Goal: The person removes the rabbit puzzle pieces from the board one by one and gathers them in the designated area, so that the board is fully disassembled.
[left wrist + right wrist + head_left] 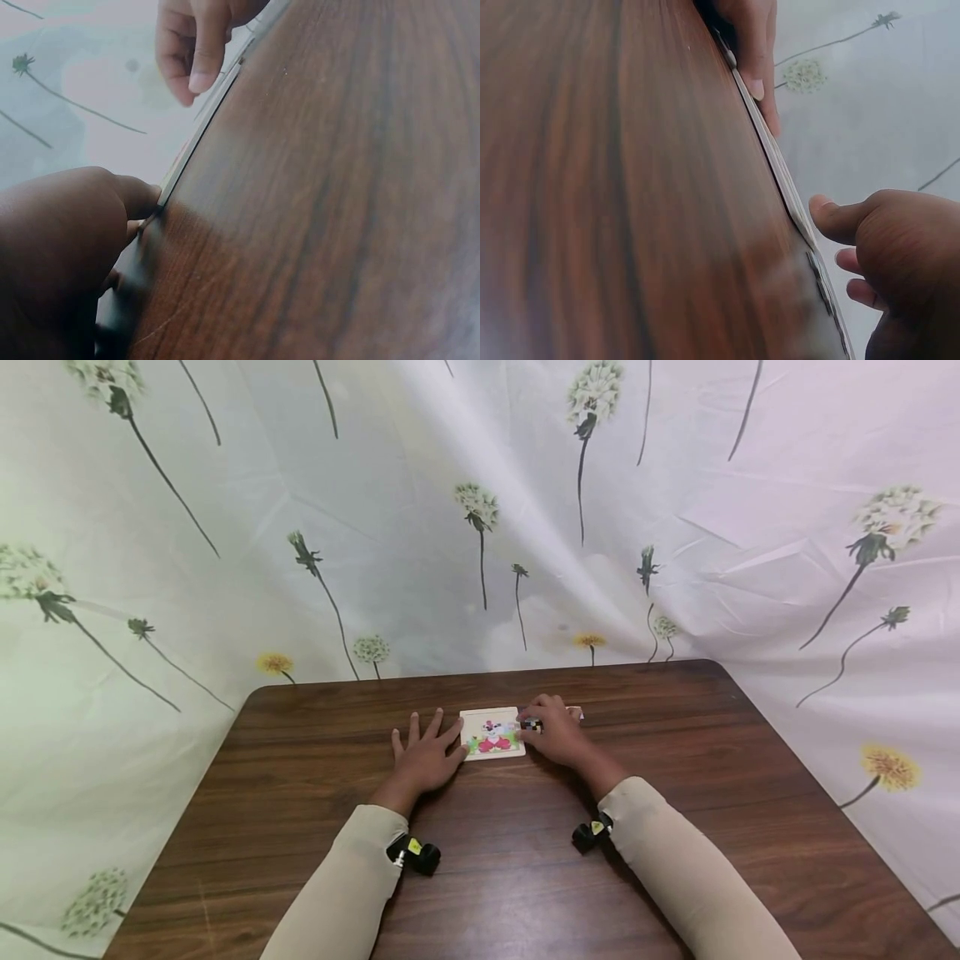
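In the head view a small picture puzzle board (492,712) with a pale frame lies flat on the table. A cartoon mouse figure in red and green fills its lower part, and its upper part is plain. My left hand (426,762) lies spread on the table, thumb and index finger at the board's left edge. Over the right edge, my right hand (557,733) bends down, index finger and thumb apart. I cannot tell whether a piece sits between them. A dark checkered piece (533,725) shows under that hand. In the left wrist view the right fingertips (201,81) point down over the board.
Part of a light piece (574,712) shows beyond my right hand, partly hidden by it. The brown wooden table (495,860) reaches back to a flower-print cloth (420,527) that hangs behind and at both sides. A small black camera (592,833) sits at my right wrist.
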A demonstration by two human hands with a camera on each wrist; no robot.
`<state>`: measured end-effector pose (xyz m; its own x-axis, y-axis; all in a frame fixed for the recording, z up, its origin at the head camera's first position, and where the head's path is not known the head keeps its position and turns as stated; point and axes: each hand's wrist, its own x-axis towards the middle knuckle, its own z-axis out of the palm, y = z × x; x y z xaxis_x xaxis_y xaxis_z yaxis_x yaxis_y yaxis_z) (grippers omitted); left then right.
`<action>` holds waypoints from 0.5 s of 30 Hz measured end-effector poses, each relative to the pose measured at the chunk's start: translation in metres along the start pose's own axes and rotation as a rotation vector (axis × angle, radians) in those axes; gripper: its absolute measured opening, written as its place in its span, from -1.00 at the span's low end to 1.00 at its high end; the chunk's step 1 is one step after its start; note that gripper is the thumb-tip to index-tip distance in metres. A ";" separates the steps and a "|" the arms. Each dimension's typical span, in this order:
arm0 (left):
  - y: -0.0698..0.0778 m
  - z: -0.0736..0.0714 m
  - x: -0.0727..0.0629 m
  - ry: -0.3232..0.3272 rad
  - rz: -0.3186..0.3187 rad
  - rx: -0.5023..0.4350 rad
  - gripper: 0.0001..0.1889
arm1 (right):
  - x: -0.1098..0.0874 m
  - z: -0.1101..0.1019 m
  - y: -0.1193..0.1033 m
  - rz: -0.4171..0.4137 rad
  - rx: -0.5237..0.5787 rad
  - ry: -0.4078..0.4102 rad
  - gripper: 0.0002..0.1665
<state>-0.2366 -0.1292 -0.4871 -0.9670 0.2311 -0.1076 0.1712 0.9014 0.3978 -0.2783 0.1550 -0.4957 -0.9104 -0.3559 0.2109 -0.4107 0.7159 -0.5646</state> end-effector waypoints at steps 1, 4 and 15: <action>0.000 0.000 0.000 0.001 0.000 0.000 -0.31 | 0.001 0.001 -0.002 -0.003 0.002 -0.004 -0.72; -0.001 0.001 0.001 0.003 0.001 0.003 -0.31 | 0.006 0.005 -0.008 -0.001 -0.004 -0.021 -0.72; -0.004 0.004 0.004 -0.002 -0.001 0.005 -0.31 | 0.015 0.015 -0.022 -0.053 0.006 0.003 -0.73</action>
<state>-0.2401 -0.1309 -0.4923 -0.9667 0.2310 -0.1101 0.1710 0.9033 0.3934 -0.2825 0.1244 -0.4923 -0.8873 -0.3920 0.2431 -0.4585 0.6921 -0.5575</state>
